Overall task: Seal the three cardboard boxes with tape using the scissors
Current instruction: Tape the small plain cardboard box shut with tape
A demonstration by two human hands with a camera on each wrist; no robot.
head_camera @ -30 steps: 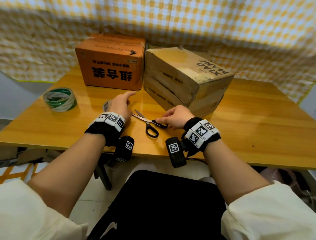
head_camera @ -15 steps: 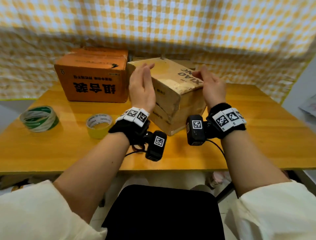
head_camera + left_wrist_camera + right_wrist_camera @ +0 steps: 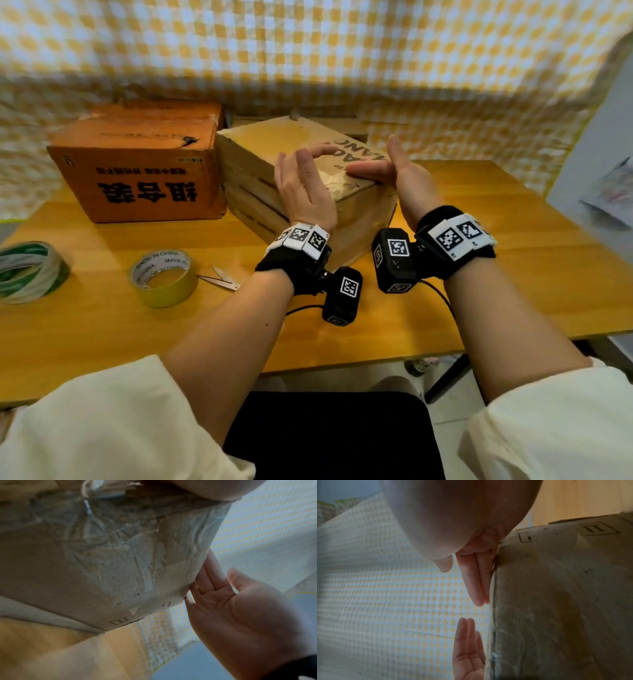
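Observation:
A worn brown cardboard box (image 3: 270,150) stands mid-table, with wrinkled clear tape (image 3: 128,550) over its near corner. Both my hands lie on its top with straight fingers. My left hand (image 3: 305,178) reaches over the top from the left. My right hand (image 3: 394,171) lies flat along the box's right top edge (image 3: 494,588), fingers (image 3: 476,582) together. An orange box (image 3: 137,164) sits to the left, touching the brown one. The yellow tape roll (image 3: 162,277) lies on the table in front, and the scissors (image 3: 219,277) beside it are partly hidden by my left forearm.
A green-and-white tape roll (image 3: 27,270) rests at the table's left edge. The wooden table (image 3: 496,260) runs right of the boxes. A yellow checked cloth (image 3: 308,51) hangs close behind the boxes. Something flat and brown (image 3: 346,126) shows behind the brown box.
My right hand left the scissors and my left hand left the tape roll on the table. Both rose to the brown box, then came down onto its top at the near corner.

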